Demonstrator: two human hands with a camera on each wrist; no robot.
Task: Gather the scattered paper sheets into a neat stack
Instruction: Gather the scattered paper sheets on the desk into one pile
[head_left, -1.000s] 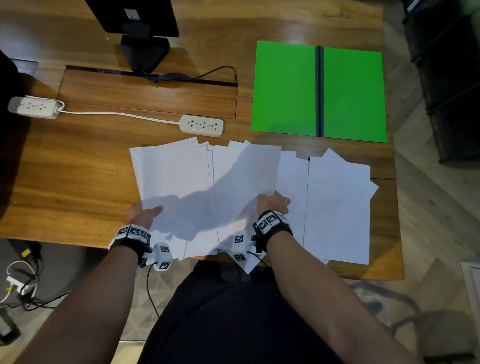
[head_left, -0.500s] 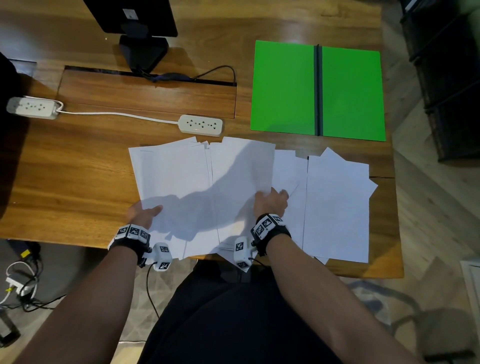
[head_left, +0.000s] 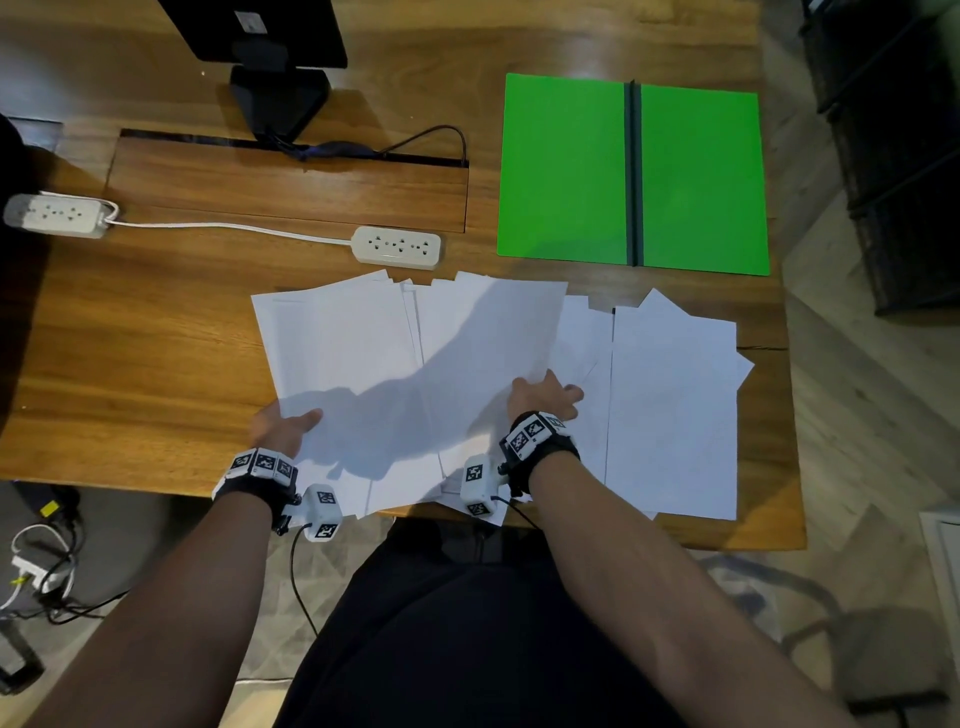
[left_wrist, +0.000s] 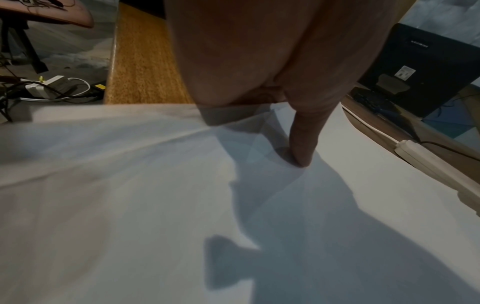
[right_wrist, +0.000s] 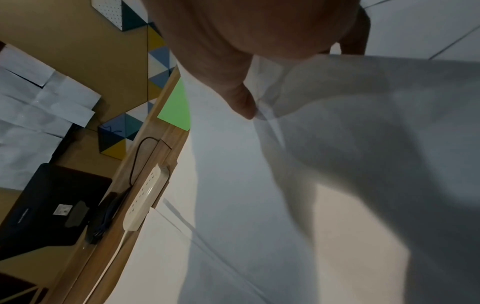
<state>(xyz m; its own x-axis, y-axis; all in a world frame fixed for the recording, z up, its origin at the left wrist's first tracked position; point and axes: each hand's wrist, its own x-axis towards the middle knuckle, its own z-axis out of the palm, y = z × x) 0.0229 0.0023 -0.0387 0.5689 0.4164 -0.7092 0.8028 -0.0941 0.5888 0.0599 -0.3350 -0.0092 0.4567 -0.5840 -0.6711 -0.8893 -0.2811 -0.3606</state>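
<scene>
head view: the paper sheets (head_left: 415, 374) lie fanned across the near half of the bench (head_left: 130, 338), just on the near side of the white power strip (head_left: 397, 248), their near ends hanging over the bench edge. the left hand (head_left: 283, 431) grips the left edge of the pile, thumb on top, probably as an anchor so the sheets have something to square against. the right hand (head_left: 543, 397) pinches the right edge of the middle sheets, likely to draw them left over the anchored pile. a further bunch of sheets (head_left: 675, 415) lies right of that hand, untouched, so gathering looks only part done. a green folder (head_left: 566, 166) lies open beyond the strip.

left wrist view: the thumb presses down on the paper, the other fingers hidden beneath it.

right wrist view: the thumb clamps a raised edge; the fingers (right_wrist: 355, 35) curl under it.
</scene>
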